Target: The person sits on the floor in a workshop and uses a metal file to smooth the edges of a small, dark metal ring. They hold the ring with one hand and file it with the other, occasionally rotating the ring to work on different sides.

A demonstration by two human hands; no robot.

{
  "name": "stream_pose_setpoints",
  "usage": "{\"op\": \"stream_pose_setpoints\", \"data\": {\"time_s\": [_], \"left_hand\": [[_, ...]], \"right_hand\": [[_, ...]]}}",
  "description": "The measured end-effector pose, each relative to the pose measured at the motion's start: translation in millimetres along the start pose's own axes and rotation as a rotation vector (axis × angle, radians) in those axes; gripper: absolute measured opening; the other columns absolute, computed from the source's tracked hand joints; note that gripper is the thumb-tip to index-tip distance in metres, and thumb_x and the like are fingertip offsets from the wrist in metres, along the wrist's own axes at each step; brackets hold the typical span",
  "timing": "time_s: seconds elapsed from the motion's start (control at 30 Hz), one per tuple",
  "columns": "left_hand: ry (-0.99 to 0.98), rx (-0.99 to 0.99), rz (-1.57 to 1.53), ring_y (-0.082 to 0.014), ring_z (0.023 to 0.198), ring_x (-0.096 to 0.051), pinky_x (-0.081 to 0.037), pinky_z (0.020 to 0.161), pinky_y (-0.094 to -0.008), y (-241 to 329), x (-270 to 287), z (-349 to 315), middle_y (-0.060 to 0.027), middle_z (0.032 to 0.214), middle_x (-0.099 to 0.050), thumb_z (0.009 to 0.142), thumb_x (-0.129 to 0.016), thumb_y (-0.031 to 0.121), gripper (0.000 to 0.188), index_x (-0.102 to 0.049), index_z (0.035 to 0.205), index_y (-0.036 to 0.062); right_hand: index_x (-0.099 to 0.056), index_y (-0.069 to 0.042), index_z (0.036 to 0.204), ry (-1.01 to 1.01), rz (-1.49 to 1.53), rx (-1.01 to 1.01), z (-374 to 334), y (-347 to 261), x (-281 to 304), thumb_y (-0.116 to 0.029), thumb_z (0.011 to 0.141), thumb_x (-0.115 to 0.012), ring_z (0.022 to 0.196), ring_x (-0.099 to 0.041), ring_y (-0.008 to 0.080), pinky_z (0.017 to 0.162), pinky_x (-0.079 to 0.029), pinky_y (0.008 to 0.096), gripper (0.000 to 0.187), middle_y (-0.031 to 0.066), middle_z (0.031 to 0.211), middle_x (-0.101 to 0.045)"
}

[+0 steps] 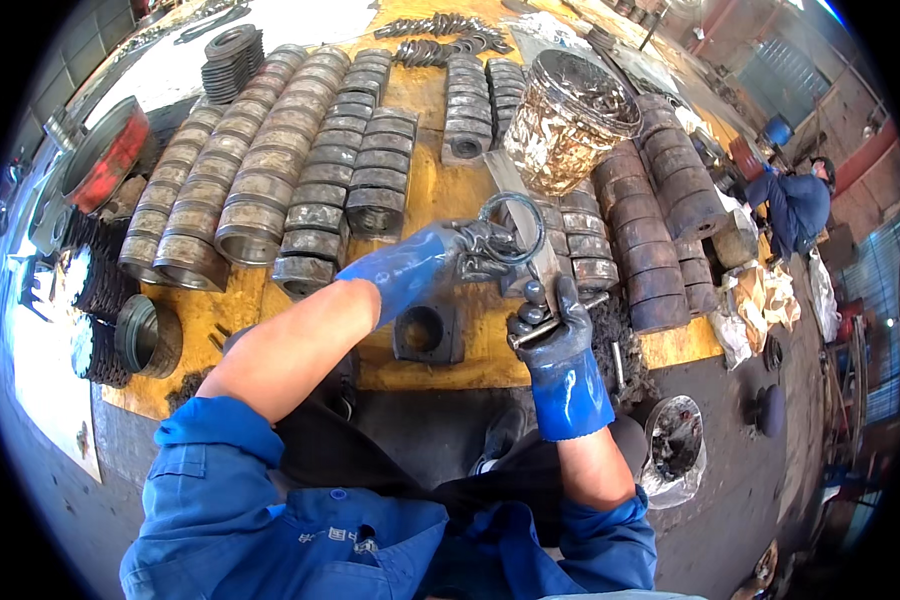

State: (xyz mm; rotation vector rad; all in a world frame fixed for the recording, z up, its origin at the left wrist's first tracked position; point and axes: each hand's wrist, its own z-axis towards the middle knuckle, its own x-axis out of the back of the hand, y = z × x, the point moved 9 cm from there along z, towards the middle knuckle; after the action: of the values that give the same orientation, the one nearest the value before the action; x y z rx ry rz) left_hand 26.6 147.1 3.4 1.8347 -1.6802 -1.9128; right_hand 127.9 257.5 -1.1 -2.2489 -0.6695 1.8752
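My left hand (482,252), in a blue rubber glove blackened at the fingers, is closed around the lower left of a thin metal ring (543,232). My right hand (552,330), gloved the same way, grips a long flat metal strip (523,218) that slants up and away past the ring. Whether the strip touches the ring, I cannot tell. A slim metal rod (532,335) also lies across the right palm under the fingers. Below the hands, a dark square block (426,334) with a round hole sits at the near edge of the yellow board (490,372).
Rows of stacked metal rings (270,180) and dark cylinders (650,240) fill the board. A grease-smeared bucket (560,135) stands beyond my hands. At lower right is a plastic-lined tub (676,440) of dark matter. Another person (795,210) sits at far right.
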Motion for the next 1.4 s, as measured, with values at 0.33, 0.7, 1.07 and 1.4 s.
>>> {"op": "stream_pose_setpoints", "data": {"time_s": [0.33, 0.7, 1.07, 1.4], "left_hand": [[-0.151, -0.577, 1.504, -0.0144, 0.081, -0.063, -0.05, 0.073, -0.0258, 38, -27, 8, -0.0086, 0.088, -0.07, 0.089, -0.067, 0.017, 0.023, -0.068, 0.102, -0.0009], [0.367, -0.424, 0.987, -0.0115, 0.077, -0.054, -0.045, 0.07, -0.0278, 82, 15, -14, -0.0031, 0.084, -0.065, 0.09, -0.066, 0.022, 0.029, -0.065, 0.108, -0.0015], [0.344, -0.678, 1.258, -0.0164, 0.072, -0.061, -0.05, 0.067, -0.0307, 80, -10, -31, -0.0084, 0.083, -0.068, 0.09, -0.065, 0.022, 0.028, -0.066, 0.111, 0.0037], [0.386, -0.528, 1.581, -0.0228, 0.082, -0.067, -0.051, 0.076, -0.0346, 63, -11, -25, -0.0173, 0.09, -0.068, 0.088, -0.066, 0.025, 0.028, -0.066, 0.109, 0.0064]], "right_hand": [[-0.05, -0.004, 0.125, -0.064, 0.004, 0.006, -20, -12, -2, -0.042, 0.096, -0.047, 0.066, -0.058, 0.0176, 0.058, -0.044, 0.0372, 0.048, 0.0035, 0.088, -0.063], [-0.059, -0.01, 0.117, 0.044, -0.144, 0.078, -46, -39, 11, -0.038, 0.092, -0.057, 0.061, -0.062, 0.0216, 0.052, -0.048, 0.0352, 0.038, 0.0128, 0.082, -0.069], [-0.054, -0.007, 0.123, 0.205, -0.242, 0.015, -28, -22, 42, -0.041, 0.09, -0.059, 0.063, -0.061, 0.0219, 0.054, -0.05, 0.0379, 0.048, 0.0144, 0.086, -0.066], [-0.05, 0.0, 0.127, 0.104, -0.508, 0.222, -24, -31, 20, -0.034, 0.093, -0.06, 0.062, -0.063, 0.02, 0.052, -0.051, 0.0293, 0.049, 0.0178, 0.091, -0.068]]}}
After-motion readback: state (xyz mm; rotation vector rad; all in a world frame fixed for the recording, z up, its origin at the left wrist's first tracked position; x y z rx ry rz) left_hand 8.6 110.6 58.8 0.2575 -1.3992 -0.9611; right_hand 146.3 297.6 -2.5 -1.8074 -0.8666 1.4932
